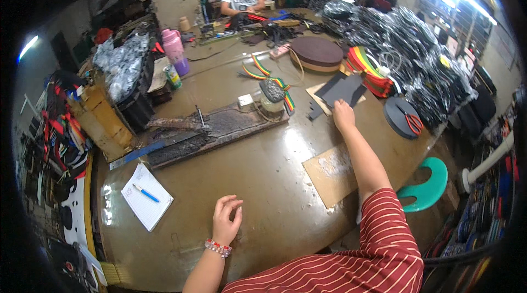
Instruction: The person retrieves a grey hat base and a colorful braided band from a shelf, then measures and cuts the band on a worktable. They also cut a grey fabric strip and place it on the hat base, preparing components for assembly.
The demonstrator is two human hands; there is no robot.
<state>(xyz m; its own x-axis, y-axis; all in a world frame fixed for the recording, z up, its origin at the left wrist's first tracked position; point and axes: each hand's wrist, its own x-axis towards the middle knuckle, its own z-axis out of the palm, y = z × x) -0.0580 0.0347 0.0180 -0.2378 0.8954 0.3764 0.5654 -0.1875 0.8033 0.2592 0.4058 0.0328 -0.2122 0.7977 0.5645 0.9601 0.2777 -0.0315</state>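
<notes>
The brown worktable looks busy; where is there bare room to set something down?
The brown worktable is bare in the middle, between the white notepad, the long dark board and the flat cardboard sheet, around the left hand. It is crowded beyond the right hand: dark cut pieces, striped straps, bagged black goods.

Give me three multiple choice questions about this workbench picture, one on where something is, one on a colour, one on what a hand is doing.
1. Where does the blue pen lie?
A. on the white notepad
B. on the green stool
C. beside the scissors

2. What colour are the scissors' handles?
A. yellow
B. red
C. black

3. How is the left hand?
A. gripping the pen
B. open and empty, fingers loosely curled
C. pressed flat on the notepad

Answers: 1 A, the pen rests across the pad's page. 2 B, red loops show on the dark round piece. 3 B, it holds nothing above the table, while the right hand reaches to the dark sheets.
</notes>
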